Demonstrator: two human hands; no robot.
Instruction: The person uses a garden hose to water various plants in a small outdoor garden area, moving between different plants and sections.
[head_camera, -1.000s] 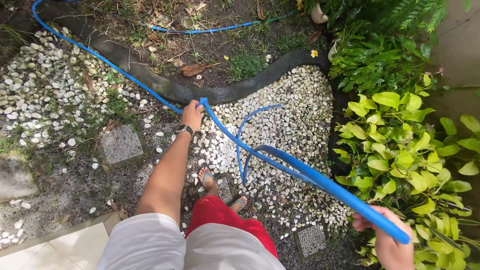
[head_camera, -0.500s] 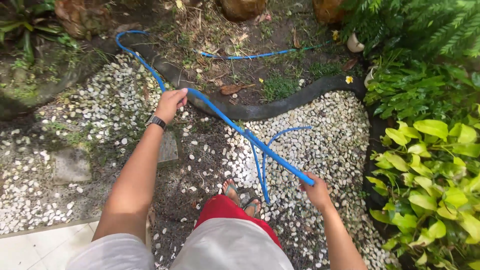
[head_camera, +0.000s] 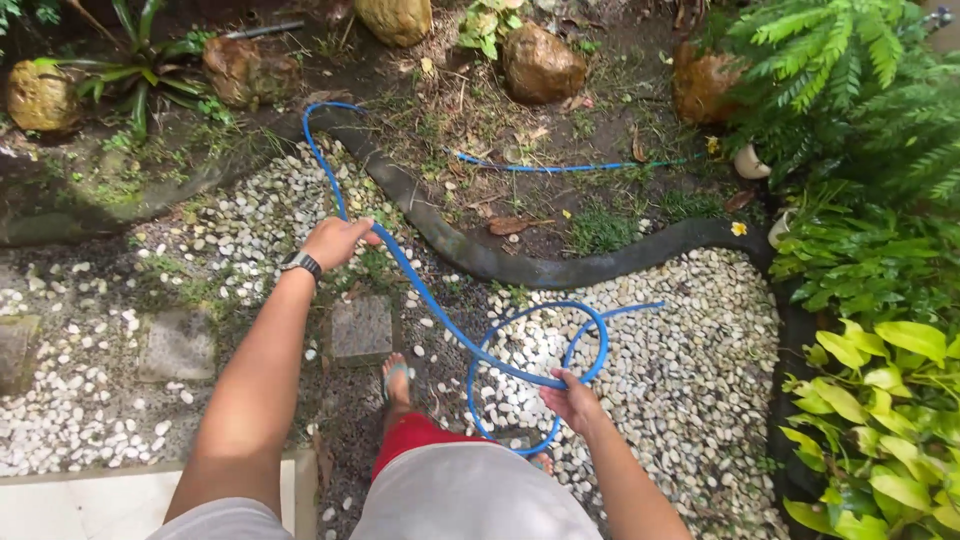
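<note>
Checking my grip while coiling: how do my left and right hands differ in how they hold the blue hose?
The left hand is stretched far forward, gripping a straight run of the blue hose. The right hand sits close to the body, holding the hose where it curls into a loop over the white pebbles. Both hands are closed around the same hose.

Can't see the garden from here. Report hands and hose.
Left hand gripping blue hose. Right hand holding its loop over white pebbles. Nothing blocking.
</note>
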